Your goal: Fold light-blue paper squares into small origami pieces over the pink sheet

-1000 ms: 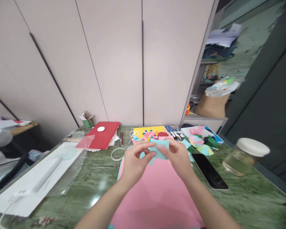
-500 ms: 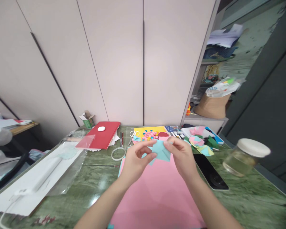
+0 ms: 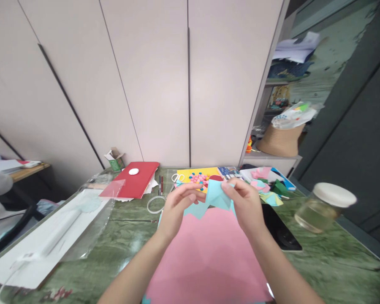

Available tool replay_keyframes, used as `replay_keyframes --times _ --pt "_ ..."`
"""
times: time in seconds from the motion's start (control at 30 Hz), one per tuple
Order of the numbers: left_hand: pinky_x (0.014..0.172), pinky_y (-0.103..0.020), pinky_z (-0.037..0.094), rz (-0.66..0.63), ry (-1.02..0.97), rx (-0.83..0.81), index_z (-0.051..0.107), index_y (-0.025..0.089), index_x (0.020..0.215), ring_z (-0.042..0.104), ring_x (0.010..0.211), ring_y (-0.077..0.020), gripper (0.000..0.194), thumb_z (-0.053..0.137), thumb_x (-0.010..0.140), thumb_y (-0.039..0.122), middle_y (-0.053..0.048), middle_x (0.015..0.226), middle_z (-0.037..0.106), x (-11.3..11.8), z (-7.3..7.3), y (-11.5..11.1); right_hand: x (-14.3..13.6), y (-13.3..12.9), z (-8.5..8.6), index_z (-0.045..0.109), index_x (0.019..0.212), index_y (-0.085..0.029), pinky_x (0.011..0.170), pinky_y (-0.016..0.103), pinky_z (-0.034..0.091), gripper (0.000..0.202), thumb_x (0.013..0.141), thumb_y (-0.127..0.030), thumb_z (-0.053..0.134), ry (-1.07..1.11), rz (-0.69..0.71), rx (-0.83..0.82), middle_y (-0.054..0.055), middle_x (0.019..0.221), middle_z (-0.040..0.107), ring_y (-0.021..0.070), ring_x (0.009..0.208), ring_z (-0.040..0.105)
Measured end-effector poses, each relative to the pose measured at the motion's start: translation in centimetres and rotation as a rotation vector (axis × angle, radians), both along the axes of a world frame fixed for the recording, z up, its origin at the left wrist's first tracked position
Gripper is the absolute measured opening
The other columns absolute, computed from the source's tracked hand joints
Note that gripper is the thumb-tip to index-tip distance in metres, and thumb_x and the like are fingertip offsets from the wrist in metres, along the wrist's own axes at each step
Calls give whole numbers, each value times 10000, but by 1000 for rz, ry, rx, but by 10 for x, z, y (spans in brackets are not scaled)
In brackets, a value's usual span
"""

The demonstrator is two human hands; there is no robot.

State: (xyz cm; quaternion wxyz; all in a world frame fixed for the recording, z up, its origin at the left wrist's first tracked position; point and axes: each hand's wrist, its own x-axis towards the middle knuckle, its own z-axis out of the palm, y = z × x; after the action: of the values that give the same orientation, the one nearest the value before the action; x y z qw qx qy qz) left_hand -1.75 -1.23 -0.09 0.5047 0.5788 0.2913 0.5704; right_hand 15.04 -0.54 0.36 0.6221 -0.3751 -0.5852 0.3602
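Pinched in my right hand (image 3: pixel 246 203) is a small folded piece of light blue paper (image 3: pixel 215 195), held up above a large pink paper sheet (image 3: pixel 209 257). My right thumb and fingers are closed on its right edge. My left hand (image 3: pixel 179 206) is beside the paper's left edge, fingers stretched out and the thumb apart from the paper. Its fingertips seem to touch or nearly touch that edge. More light blue paper (image 3: pixel 196 210) shows beneath the hands, over the top of the pink sheet.
Behind the hands are white scissors (image 3: pixel 177 177), pink and blue pieces (image 3: pixel 199 179) on yellow paper, and a tape ring (image 3: pixel 156 204). A red folder (image 3: pixel 136 179) lies left. At right are a phone (image 3: pixel 281 228), a lidded jar (image 3: pixel 324 207) and coloured paper scraps (image 3: pixel 270 198).
The light blue paper has been turned, and its folded shape looks different. My left thumb and fingers have come off its face, while my right hand keeps its pinch.
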Motion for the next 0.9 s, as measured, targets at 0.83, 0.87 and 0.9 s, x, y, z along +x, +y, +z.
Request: replay_keyframes --times 0.83,0.87,0.9 --pt "648 -240 482 58 142 -50 665 168 817 597 665 -120 126 658 702 221 -24 733 643 -2 2 6 -3 2 5 409 541 -178 459 228 250 337 780 -369 549 -365 53 -66 -52 539 308 88 511 291" --pt "648 -246 487 65 139 -56 673 165 802 601 660 -125 121 664 695 220 -27 724 650 -3 2 6 -2 2 6 424 541 -176 461 228 255 333 778 -370 554 -367 50 -60 -52 536 310 89 510 296" --pt "642 -251 490 71 134 -62 679 163 798 605 656 -131 124 669 689 222 -30 713 656 -4 2 7 -2 2 6 451 546 -173 464 228 269 323 777 -373 557 -368 60 -56 -50 533 327 92 510 313"
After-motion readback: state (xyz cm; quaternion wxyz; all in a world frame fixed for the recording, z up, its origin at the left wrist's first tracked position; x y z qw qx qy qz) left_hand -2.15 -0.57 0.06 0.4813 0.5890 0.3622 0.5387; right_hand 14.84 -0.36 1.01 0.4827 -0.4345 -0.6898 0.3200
